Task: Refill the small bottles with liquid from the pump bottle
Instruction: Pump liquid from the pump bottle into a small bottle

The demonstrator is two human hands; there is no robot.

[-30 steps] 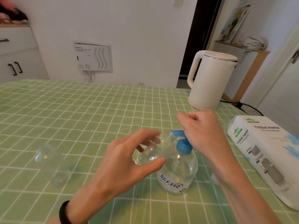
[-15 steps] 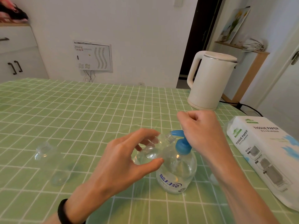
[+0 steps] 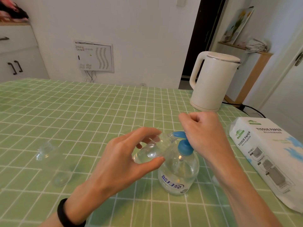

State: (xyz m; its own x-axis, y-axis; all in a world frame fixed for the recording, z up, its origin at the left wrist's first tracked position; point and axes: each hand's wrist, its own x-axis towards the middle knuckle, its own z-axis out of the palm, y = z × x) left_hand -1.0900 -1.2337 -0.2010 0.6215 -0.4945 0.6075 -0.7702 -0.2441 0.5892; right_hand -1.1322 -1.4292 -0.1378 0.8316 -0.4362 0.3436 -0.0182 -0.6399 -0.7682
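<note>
Left hand (image 3: 124, 163) pinches small bottle (image 3: 150, 153) between thumb and fingers, tilted, its mouth at the blue nozzle (image 3: 179, 134) of the pump bottle (image 3: 178, 174), which stands on the tabletop (image 3: 98, 112). Right hand (image 3: 205, 133), a loose fist, rests on the pump head. Best method: seat mouth under spout, press slowly.

"TISSUE PAPER" on white tissue pack (image 3: 268, 154) (printed twice), blue "蓝月亮" on pump bottle (image 3: 178, 175)
</note>
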